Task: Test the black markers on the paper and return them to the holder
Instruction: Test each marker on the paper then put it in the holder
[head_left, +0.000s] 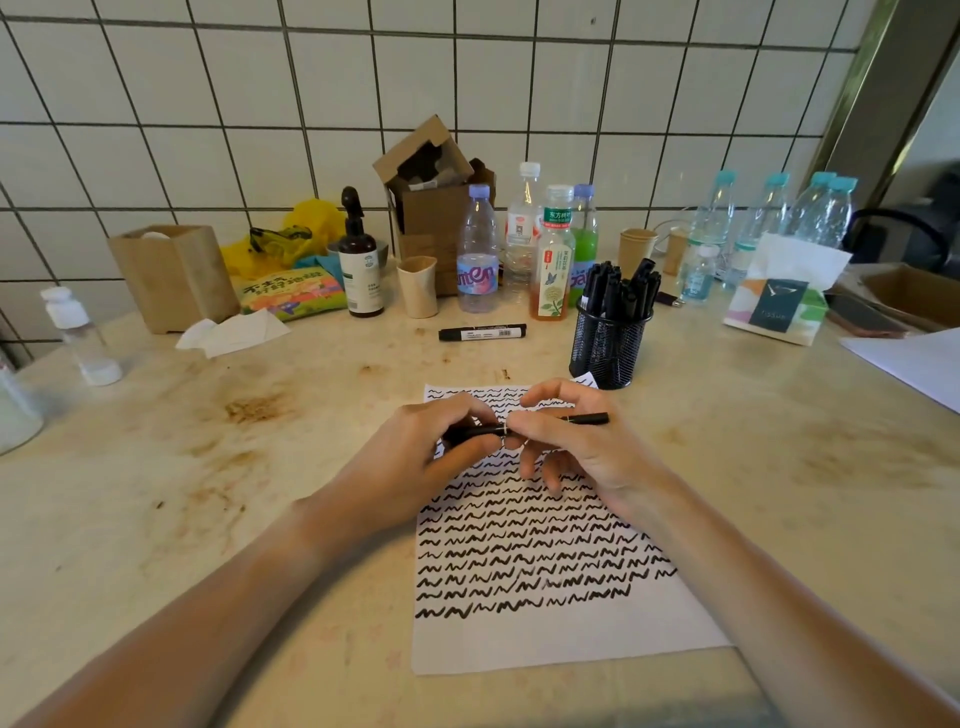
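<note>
So you're holding one black marker w/ both hands, just above the top part of the paper. Your left hand is curling round one end of it, and your right hand is pinching the other part, w/ the far tip sticking out to the right. The two hands are meeting at a pale ring in the middle, so I think you're working the cap there. I can't tell if you're pulling it off or pushing it back on.

The paper is already filling up w/ rows of black squiggles, so lots of testing looks done. The holder, a black mesh cup, is sitting just past the paper's top right corner, packed w/ markers. One fat marker is lying on the table, left of the holder.

Next, if the cap is coming off, you're needing a bare spot low on the paper. If it's going on, push till it's tight, then drop it in the holder.
</note>
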